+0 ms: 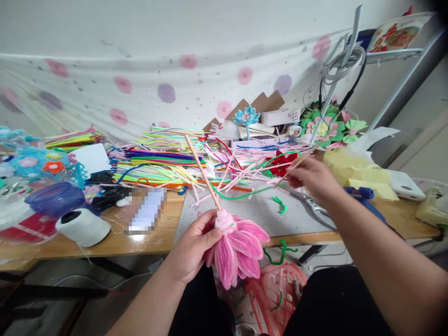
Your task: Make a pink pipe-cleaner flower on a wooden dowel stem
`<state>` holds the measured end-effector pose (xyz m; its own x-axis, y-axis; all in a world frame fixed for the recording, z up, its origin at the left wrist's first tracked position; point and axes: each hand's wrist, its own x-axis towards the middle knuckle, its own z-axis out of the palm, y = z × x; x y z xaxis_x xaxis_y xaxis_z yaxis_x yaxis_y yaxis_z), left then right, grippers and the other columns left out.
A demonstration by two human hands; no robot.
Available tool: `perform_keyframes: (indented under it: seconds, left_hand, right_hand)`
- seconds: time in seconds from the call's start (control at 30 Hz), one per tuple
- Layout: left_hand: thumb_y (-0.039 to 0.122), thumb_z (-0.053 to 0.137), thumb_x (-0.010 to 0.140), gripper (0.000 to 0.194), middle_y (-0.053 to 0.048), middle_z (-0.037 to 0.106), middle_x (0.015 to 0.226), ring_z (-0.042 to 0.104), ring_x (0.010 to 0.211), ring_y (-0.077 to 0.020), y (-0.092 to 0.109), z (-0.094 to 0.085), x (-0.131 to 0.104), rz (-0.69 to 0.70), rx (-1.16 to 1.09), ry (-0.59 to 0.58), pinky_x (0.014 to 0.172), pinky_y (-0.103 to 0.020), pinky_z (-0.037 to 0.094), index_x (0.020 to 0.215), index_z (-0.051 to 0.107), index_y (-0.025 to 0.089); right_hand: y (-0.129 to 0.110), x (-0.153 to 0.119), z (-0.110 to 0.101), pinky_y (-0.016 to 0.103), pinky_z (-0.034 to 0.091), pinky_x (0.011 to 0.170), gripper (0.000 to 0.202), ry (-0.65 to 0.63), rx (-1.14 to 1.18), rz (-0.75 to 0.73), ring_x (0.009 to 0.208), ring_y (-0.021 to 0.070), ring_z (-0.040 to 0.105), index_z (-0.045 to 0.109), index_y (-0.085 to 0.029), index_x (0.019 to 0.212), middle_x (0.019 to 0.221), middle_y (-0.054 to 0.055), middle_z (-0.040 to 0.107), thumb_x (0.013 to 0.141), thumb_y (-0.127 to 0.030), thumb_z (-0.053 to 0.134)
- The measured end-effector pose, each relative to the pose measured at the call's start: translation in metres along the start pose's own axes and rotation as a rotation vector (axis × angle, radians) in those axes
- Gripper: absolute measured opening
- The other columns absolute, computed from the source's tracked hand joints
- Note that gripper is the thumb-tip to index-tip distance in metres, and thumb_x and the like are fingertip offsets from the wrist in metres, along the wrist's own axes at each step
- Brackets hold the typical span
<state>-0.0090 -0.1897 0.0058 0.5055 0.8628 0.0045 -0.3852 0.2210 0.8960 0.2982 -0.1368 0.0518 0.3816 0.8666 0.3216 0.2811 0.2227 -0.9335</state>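
My left hand (198, 245) is closed around the base of a pink pipe-cleaner flower (240, 252), whose petals hang downward. A thin wooden stick (203, 172) rises from the flower's wrapped base, leaning up and left. From near this stick a green pipe cleaner (241, 198) curves right toward my right hand (311, 177). The right fingers are pinched on a thin tan stick (299, 161), slanting up to the right; it is slightly blurred. Whether the green pipe cleaner is also in those fingers I cannot tell. Behind the right hand lies a red pipe-cleaner flower (281, 163).
Bundles of coloured pipe cleaners (164, 158) cover the table's back. Scissors (317, 210) lie on a grey mat (196, 219), near a blue glue gun (364, 193). A thread cone (82, 227) and phone (147, 210) are left. Below sits a red basket (259, 298).
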Motion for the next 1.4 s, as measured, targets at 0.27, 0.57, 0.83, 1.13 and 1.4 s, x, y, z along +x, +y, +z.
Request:
perform_keyframes:
  seconds: [0.27, 0.57, 0.83, 1.13, 1.4]
  left_hand:
    - [0.029, 0.077, 0.071, 0.036, -0.002, 0.072, 0.097, 0.065, 0.094, -0.0187, -0.008, -0.005, 0.002, -0.075, -0.029, 0.125, 0.085, -0.026, 0.048, 0.107, 0.070, 0.027]
    - [0.029, 0.080, 0.068, 0.040, -0.004, 0.073, 0.097, 0.067, 0.092, -0.0200, -0.013, 0.005, 0.007, -0.077, -0.025, 0.163, 0.085, -0.029, 0.049, 0.106, 0.070, 0.026]
    - [0.027, 0.076, 0.073, 0.032, -0.003, 0.072, 0.102, 0.065, 0.093, -0.0167, -0.016, 0.012, 0.008, -0.056, -0.016, 0.031, 0.084, -0.025, 0.047, 0.104, 0.071, 0.025]
    - [0.028, 0.073, 0.077, 0.033, -0.003, 0.071, 0.102, 0.063, 0.100, -0.0191, -0.016, 0.017, 0.011, -0.043, 0.013, -0.028, 0.091, -0.028, 0.044, 0.110, 0.069, 0.027]
    - [0.029, 0.072, 0.078, 0.034, -0.003, 0.070, 0.102, 0.061, 0.099, -0.0178, -0.016, 0.017, 0.010, -0.040, 0.018, -0.055, 0.089, -0.026, 0.042, 0.112, 0.068, 0.026]
  right_hand:
    - [-0.002, -0.011, 0.006, 0.025, 0.051, 0.047, 0.022, -0.162, 0.091, 0.052, 0.056, 0.0177, 0.069, 0.043, -0.023, 0.086, 0.071, -0.001, 0.067, 0.080, -0.040, 0.055]
    - [-0.013, -0.032, 0.011, 0.019, 0.043, 0.035, 0.035, -0.359, 0.408, 0.067, 0.040, 0.0117, 0.061, 0.038, -0.025, 0.088, 0.068, -0.006, 0.066, 0.080, -0.052, 0.060]
    - [-0.038, -0.075, 0.040, 0.030, 0.057, 0.063, 0.028, -0.665, 0.587, -0.054, 0.064, 0.0153, 0.070, 0.048, -0.021, 0.085, 0.069, -0.002, 0.069, 0.082, -0.040, 0.068]
    - [-0.041, -0.089, 0.053, 0.030, 0.055, 0.064, 0.024, -0.730, 0.568, -0.105, 0.064, 0.0140, 0.067, 0.045, -0.022, 0.086, 0.066, -0.004, 0.062, 0.087, -0.040, 0.062]
    - [-0.039, -0.088, 0.058, 0.026, 0.053, 0.060, 0.023, -0.731, 0.577, -0.089, 0.062, 0.0128, 0.067, 0.045, -0.022, 0.086, 0.066, -0.004, 0.065, 0.088, -0.039, 0.061]
